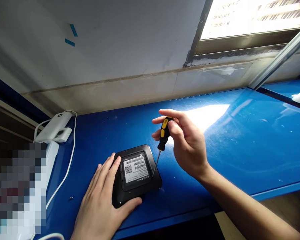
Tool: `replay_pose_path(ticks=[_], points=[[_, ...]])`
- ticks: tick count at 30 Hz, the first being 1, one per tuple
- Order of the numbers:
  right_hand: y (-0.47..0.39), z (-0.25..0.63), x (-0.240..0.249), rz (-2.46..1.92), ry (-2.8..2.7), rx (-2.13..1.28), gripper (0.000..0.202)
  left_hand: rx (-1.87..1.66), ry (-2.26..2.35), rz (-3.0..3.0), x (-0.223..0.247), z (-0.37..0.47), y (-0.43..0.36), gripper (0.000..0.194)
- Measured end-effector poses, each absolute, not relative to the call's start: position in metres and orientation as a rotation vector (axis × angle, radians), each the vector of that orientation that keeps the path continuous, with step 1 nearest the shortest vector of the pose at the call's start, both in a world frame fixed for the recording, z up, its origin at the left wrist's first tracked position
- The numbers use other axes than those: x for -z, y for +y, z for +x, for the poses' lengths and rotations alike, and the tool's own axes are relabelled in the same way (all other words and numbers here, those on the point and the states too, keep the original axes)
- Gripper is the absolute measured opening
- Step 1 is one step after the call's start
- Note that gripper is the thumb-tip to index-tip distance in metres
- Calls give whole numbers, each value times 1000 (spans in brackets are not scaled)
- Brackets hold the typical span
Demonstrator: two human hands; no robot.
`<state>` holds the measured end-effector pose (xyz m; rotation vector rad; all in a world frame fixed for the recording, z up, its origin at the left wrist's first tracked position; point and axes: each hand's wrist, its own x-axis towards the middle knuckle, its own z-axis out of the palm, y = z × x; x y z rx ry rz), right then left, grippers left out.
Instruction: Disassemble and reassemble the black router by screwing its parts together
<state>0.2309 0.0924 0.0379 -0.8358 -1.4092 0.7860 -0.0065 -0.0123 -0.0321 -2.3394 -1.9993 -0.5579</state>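
Note:
A black, square-shaped electronic box (137, 191) lies label side up on the blue desk. Its white label (137, 168) carries barcodes and a QR code. My left hand (102, 190) grips the box from its left side, fingers along the left edge and thumb by the near edge. In my right hand (187, 143) is a screwdriver (164, 133) with a black and yellow handle, pinched between thumb and fingers. Its shaft slants down to the right part of the box's underside, where the tip appears to touch; whether a screw sits there cannot be seen.
A tiny metal piece, apparently a screw (71, 198), lies left of my left hand. White power strips (55, 126) and a white cable (71, 160) run along the desk's left side. Behind the blue desk (227, 160) stands a wall (130, 43); sunlight falls near my right hand.

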Motion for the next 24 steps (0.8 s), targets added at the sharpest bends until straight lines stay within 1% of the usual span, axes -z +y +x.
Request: replay_pose_path(ticks=[3, 9, 12, 14, 20, 24], points=[[92, 232, -38, -818, -1402, -848, 24, 529, -1982, -2351, 32, -7, -13, 92], [92, 231, -38, -850, -1417, -754, 19, 548, -1991, -2352, 31, -7, -13, 93], [91, 231, -38, -832, -1389, -835, 24, 551, -2002, -2342, 30, -5, -12, 92], [90, 231, -38, -825, -1386, -876, 24, 560, -2008, -2331, 30, -4, -12, 92], [91, 231, -41, -860, -1432, -782, 19, 567, -1993, -2369, 29, -5, -13, 92], [92, 233, -41, -826, -1408, -860, 23, 572, -2002, -2363, 27, -3, -12, 91]])
